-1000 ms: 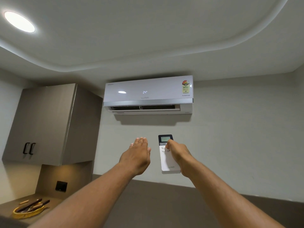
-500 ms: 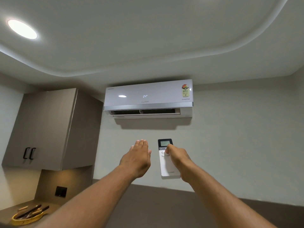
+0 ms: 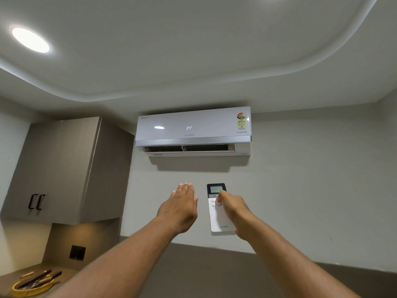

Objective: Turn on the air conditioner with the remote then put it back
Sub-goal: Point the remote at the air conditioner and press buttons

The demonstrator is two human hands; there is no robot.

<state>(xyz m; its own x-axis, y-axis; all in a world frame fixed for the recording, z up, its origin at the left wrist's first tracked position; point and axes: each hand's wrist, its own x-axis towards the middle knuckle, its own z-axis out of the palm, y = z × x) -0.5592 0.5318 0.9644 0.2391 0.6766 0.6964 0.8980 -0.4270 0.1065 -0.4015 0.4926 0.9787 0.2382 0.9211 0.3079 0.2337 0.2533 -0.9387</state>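
Note:
A white air conditioner (image 3: pixel 193 131) hangs high on the wall, its panel showing 24 and its bottom flap open. Below it, my right hand (image 3: pixel 234 211) holds a slim white remote (image 3: pixel 218 218) upright, pointed at the unit, with the thumb resting on the buttons just under the dark screen. My left hand (image 3: pixel 182 208) is raised beside the remote, to its left, flat with the fingers together and holding nothing. It does not touch the remote.
A grey wall cabinet (image 3: pixel 58 168) with two black handles hangs at the left. Under it, a counter carries a yellow tray of utensils (image 3: pixel 32 284) and a black wall socket (image 3: pixel 77 252). A round ceiling light (image 3: pixel 30 39) glows at upper left.
The view has tilted slightly upward, so the air conditioner and hands sit lower in frame. Both hands keep the same pose; the flap stays open.

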